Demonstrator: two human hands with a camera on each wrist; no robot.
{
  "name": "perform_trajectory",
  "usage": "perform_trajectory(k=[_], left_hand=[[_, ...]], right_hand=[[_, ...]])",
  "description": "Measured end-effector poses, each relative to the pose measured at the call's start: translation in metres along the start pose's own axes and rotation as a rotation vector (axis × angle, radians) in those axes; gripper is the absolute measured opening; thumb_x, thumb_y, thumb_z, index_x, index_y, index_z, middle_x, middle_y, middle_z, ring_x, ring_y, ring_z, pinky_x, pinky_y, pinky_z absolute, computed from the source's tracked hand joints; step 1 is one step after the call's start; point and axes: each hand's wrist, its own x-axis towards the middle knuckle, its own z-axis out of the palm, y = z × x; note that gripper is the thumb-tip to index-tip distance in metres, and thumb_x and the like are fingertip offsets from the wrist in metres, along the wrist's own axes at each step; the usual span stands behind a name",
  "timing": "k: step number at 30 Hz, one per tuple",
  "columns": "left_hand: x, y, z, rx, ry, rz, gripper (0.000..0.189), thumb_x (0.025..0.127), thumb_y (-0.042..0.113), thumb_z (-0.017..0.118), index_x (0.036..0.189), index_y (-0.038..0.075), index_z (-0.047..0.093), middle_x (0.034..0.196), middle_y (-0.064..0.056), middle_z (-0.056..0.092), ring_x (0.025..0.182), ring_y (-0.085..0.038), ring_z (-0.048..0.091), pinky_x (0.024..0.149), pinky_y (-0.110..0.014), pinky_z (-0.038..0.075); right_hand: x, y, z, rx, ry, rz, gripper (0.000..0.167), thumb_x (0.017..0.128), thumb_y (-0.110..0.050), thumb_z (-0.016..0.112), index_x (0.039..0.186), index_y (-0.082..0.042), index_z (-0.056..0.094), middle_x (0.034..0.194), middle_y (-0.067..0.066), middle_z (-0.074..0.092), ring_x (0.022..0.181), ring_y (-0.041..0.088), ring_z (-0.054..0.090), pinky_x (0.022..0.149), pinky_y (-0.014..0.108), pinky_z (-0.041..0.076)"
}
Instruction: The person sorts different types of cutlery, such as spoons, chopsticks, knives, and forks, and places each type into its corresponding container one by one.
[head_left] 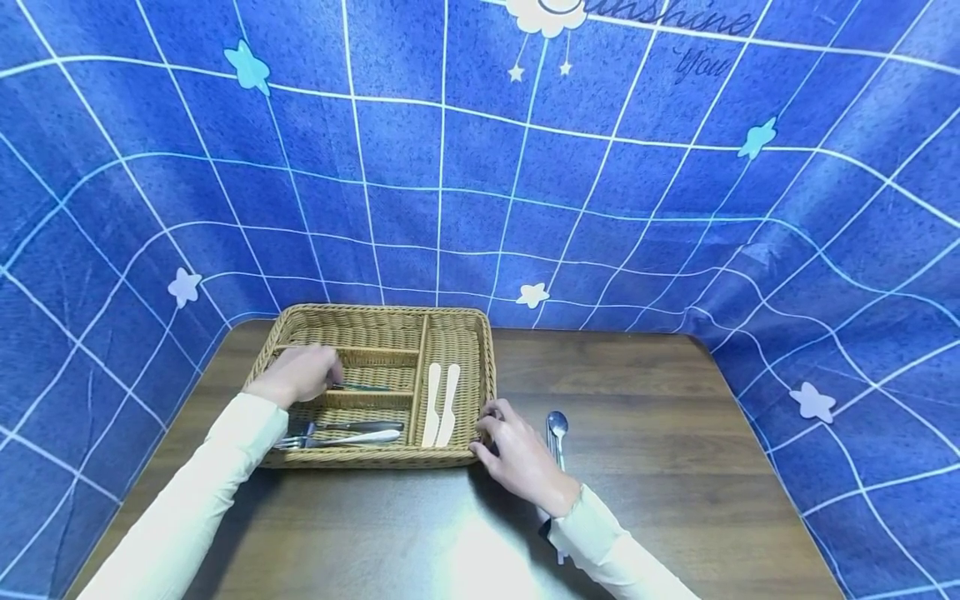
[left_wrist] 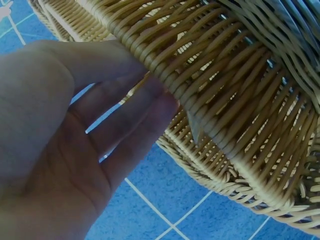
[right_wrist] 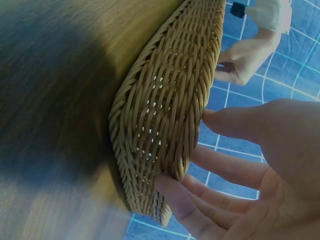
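A wicker cutlery tray (head_left: pixel 491 358) with several compartments lies on the table. My left hand (head_left: pixel 303 373) reaches down into its middle left compartment, beside a thin dark green item (head_left: pixel 367 387). In the left wrist view the fingertips go behind a wicker divider (left_wrist: pixel 165 85), so any grip is hidden; a pale pointed tip (left_wrist: pixel 195 129) shows near them. My right hand (head_left: pixel 521 454) holds the tray's front right corner, its thumb and fingers bent around the wicker wall (right_wrist: pixel 160 110). Two cream knives (head_left: pixel 432 408) lie in the right compartment.
In the front left compartment lie a silver fork (head_left: pixel 367 437) and a dark-handled utensil (head_left: pixel 363 426). Right of the tray, a metal spoon (head_left: pixel 557 423) and other slim utensils lie on the wooden table (head_left: pixel 660 433), partly under my right wrist. A blue gridded curtain (head_left: pixel 480 167) surrounds the table.
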Motion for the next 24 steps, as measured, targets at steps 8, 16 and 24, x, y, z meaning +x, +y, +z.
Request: perform_trajectory(k=[8, 16, 24], left_hand=[[-0.016, 0.002, -0.005, -0.09, -0.011, -0.063, 0.016, 0.095, 0.009, 0.076, 0.108, 0.012, 0.084, 0.106, -0.007, 0.081, 0.097, -0.032, 0.075, 0.087, -0.061, 0.059], [-0.067, -0.007, -0.018, -0.185, 0.174, -0.239, 0.03, 0.104, 0.025, 0.071, 0.128, 0.009, 0.077, 0.109, -0.017, 0.079, 0.093, -0.036, 0.074, 0.073, -0.062, 0.057], [-0.111, -0.032, -0.001, -0.23, 0.292, -0.51, 0.045, 0.108, 0.024, 0.061, 0.138, -0.009, 0.061, 0.133, -0.043, 0.059, 0.114, -0.07, 0.058, 0.079, -0.076, 0.049]], right_hand=[[0.0, -0.001, 0.001, 0.029, -0.023, 0.021, 0.021, 0.094, -0.012, 0.082, 0.109, 0.002, 0.076, 0.127, 0.013, 0.062, 0.096, 0.024, 0.07, 0.082, 0.042, 0.064], [0.0, -0.002, 0.001, 0.051, -0.022, 0.035, 0.022, 0.094, -0.01, 0.081, 0.111, 0.004, 0.075, 0.129, 0.015, 0.062, 0.099, 0.027, 0.072, 0.085, 0.044, 0.063], [0.0, -0.001, 0.0, 0.053, -0.017, 0.047, 0.023, 0.094, -0.01, 0.082, 0.112, 0.003, 0.076, 0.131, 0.016, 0.062, 0.098, 0.027, 0.072, 0.084, 0.045, 0.063]])
